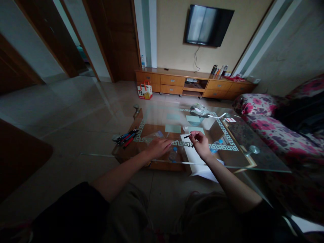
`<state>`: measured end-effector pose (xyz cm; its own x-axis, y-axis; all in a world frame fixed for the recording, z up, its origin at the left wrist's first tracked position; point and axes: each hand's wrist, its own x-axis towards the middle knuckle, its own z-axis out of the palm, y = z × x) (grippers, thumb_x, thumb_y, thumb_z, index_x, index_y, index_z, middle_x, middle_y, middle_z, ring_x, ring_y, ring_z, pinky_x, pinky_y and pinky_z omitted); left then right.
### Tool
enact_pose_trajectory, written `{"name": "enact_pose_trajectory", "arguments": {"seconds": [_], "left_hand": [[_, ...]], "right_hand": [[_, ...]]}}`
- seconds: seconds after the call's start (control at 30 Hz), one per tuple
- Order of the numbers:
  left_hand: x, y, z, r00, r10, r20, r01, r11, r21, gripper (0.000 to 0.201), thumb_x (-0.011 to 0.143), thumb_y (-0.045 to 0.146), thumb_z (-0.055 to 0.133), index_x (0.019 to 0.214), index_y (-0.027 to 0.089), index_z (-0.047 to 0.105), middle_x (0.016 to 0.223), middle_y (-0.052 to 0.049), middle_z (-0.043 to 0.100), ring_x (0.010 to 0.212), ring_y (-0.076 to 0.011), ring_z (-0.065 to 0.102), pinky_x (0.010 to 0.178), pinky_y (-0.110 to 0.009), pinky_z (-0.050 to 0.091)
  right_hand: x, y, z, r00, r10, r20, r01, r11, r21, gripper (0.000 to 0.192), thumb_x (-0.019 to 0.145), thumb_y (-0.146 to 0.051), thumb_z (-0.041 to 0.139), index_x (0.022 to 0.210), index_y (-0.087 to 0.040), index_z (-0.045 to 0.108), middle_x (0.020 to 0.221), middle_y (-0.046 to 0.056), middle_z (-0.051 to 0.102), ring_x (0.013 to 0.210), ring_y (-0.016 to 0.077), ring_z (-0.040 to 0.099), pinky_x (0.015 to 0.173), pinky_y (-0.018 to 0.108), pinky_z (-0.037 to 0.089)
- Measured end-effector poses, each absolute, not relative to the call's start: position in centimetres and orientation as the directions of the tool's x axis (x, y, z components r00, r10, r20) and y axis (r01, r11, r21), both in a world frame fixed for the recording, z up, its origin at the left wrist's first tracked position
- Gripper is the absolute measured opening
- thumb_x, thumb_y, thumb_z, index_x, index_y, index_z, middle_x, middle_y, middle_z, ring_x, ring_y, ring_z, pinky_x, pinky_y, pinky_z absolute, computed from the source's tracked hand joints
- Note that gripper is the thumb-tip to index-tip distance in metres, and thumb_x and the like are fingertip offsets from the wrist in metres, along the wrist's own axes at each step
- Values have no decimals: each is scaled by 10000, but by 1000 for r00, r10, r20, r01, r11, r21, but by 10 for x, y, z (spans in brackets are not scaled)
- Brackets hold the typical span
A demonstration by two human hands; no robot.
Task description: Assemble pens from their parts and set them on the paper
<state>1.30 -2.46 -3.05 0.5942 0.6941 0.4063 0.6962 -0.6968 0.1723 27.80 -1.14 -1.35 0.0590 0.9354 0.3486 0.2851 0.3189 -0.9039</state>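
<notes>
A: Start at the hands. What's the right hand [201, 144] doing?

B: Its grip is pressed together on a thin dark pen [187, 136], pinched between thumb and fingertips. The pen pokes out to the left, raised a little above the white sheet of paper [193, 155].

A: And the left hand [158, 147]?

B: It rests low on the glass counter [253, 158], fingers loosely curled. A small pale piece [175, 142] shows at its fingertips, maybe a cap or a slip of paper, and the grip seems to pinch it. The room is dim and the piece is tiny, so I can't tell for certain.

A: How do the two hands lie to each other?

B: Near, but apart, with the left edge of the white sheet between them. The sheet hangs over the near edge of the counter.

A: What lies around them?

B: A bunch of pens [126, 137], red, blue and black, lies at the left end of the counter, well left of the left hand. Pale green notes [173, 128] sit just beyond the hands. A crumpled plastic bag [199, 109] sits at the far edge.

A: Further out?

B: A floral sofa [263, 118] on the right, a low wooden cabinet [177, 81] along the far wall and a television [208, 25] hung above it.
</notes>
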Motion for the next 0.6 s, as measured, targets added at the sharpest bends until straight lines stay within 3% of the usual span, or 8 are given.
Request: {"name": "enact_pose_trajectory", "arguments": {"seconds": [0.1,0.23,0.4,0.6], "left_hand": [[14,-24,-31,594,693,409,702,-695,157,303,1018,313,406,1185,234,647,996,-59,722,886,-188,668,879,-344,486],[13,-23,-32,602,690,402,700,-699,150,315,1023,312,395,1209,230,635,992,-58,722,909,-186,669,891,-343,485],[12,-24,-31,608,684,403,697,-703,142,319,1025,310,388,1207,226,636,1018,-61,723,916,-190,667,887,-345,488],[12,-25,-30,606,683,408,693,-705,152,300,1017,306,410,1172,222,652,996,-60,720,899,-185,665,873,-332,493]], "right_hand": [[284,-14,-12,3,929,369,465,326,-823,296,854,-429,615,1019,-184,640,872,54,685,644,156,586,596,288,496],[292,-16,-11,-174,894,412,676,413,-610,201,874,-317,581,999,-191,677,850,44,710,643,159,600,660,302,486],[298,-12,-17,-341,862,376,730,494,-471,194,865,-199,574,1026,-200,683,904,49,725,733,184,632,723,314,492],[302,-7,-27,-377,857,352,771,501,-393,208,871,-162,574,1047,-198,679,928,61,727,800,203,647,761,334,504]]}}
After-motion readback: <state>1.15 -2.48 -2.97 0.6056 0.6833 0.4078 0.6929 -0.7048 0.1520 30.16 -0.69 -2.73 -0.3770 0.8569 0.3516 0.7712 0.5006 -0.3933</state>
